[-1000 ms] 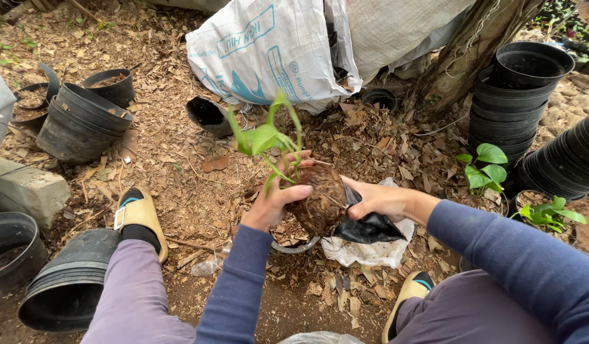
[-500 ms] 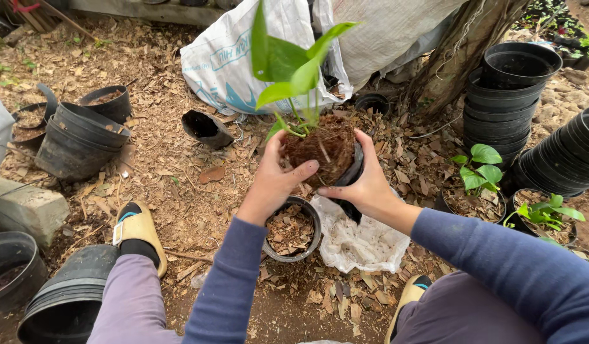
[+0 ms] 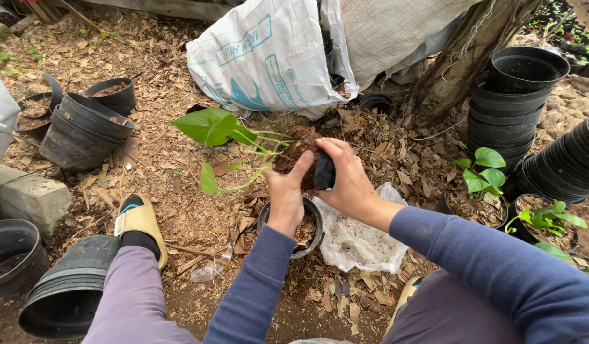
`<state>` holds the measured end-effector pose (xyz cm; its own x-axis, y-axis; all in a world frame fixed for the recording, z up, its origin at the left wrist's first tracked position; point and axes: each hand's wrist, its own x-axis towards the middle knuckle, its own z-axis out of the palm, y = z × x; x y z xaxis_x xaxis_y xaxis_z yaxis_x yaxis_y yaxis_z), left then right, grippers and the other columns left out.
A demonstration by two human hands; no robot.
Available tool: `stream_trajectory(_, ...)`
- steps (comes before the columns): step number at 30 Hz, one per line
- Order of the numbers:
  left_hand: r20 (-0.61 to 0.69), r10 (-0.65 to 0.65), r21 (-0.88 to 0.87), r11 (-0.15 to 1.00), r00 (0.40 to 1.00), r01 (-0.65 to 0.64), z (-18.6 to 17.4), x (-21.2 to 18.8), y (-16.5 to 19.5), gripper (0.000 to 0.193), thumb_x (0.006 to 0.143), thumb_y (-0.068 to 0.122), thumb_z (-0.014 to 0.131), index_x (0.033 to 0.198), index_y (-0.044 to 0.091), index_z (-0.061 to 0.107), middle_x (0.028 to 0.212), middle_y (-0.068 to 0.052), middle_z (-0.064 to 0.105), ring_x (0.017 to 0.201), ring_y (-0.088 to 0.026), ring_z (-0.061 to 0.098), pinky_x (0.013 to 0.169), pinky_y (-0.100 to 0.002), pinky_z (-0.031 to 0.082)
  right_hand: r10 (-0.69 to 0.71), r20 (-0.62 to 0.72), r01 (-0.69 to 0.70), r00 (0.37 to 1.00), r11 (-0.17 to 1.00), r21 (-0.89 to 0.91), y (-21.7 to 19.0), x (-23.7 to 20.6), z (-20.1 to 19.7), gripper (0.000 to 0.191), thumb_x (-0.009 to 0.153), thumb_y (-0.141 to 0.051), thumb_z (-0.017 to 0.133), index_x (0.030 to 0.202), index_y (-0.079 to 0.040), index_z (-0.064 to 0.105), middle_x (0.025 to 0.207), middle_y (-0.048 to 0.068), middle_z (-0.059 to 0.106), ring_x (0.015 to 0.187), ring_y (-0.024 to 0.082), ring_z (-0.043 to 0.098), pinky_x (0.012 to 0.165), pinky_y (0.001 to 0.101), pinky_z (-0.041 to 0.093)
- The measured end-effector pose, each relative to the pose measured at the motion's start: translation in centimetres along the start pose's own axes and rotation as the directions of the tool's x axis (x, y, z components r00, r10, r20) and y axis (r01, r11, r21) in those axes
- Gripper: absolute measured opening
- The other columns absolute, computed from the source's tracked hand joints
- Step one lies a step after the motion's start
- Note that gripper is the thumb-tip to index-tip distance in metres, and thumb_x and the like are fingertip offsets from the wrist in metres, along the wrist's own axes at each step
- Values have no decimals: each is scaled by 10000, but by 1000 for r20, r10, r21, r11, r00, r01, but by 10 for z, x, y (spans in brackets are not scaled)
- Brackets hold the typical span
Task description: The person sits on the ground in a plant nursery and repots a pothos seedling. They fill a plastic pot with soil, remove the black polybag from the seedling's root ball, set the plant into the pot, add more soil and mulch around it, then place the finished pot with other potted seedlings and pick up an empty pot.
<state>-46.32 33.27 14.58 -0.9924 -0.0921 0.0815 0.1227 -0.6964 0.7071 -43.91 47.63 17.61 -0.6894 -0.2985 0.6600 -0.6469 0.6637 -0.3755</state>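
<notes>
A small green-leaved plant point(image 3: 221, 130) lies tipped sideways, its leaves pointing left, its brown root ball point(image 3: 298, 148) held up in the air. My left hand point(image 3: 285, 191) grips the root ball from below. My right hand point(image 3: 345, 175) holds the small black nursery bag point(image 3: 324, 172) wrapped round the root ball's right side. Under both hands a black pot point(image 3: 301, 232) partly filled with soil and dry leaves stands on the ground.
A white plastic sheet point(image 3: 358, 242) lies right of the pot. Stacks of black pots stand at right point(image 3: 514, 95) and lie at left point(image 3: 84, 130) and bottom left point(image 3: 65, 293). A printed white sack point(image 3: 262, 57) leans behind. Potted seedlings point(image 3: 482, 172) sit at right.
The plant was lifted out of the ground pot, held upright, then tipped onto its side with leaves to the left. My right hand now grips the black bag at the root ball.
</notes>
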Motion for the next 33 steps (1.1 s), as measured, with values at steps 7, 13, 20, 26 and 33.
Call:
stream_trajectory(7,-139,-278,-32,961,951,276,-46,9,15,1040,658,294,906,1463,120,270,1282,-140,588,1149,-297,638,965,-529,559,-137,150,140,979,990,-7,-18,3,-19,975,691,-416,903,1447,-70,395,1467,178,473,1331,385,490,1103,517,366)
stream_trajectory(13,-161,-296,-35,955,942,294,-68,6,16,1007,687,283,879,1460,189,240,1306,-122,580,1153,-268,630,938,-491,537,-32,150,44,988,996,-78,-19,4,-23,481,854,-410,805,1163,-79,644,1264,108,642,1250,317,564,1079,473,396)
stream_trajectory(20,-107,-206,-37,978,973,203,-66,1,16,903,699,201,885,1434,91,373,1243,-143,607,1048,-256,669,863,-431,605,155,99,-171,983,969,180,-29,0,-8,239,860,-182,801,969,-38,645,1130,89,666,1055,255,676,914,370,528)
stream_trajectory(26,-201,-252,-61,968,947,244,-74,5,17,1040,662,209,875,1468,113,224,1235,-174,591,1057,-286,662,870,-466,614,135,112,-154,985,971,182,-29,-2,-12,226,837,-97,811,900,-24,607,1105,94,647,1008,254,657,881,358,519)
stream_trajectory(33,-215,-223,-56,975,951,216,-80,8,17,1058,664,240,877,1486,89,229,1257,-189,585,1109,-306,661,922,-459,624,140,125,-160,982,974,160,-17,-5,-27,222,848,-110,806,909,-25,610,1170,92,622,1109,252,630,947,358,509)
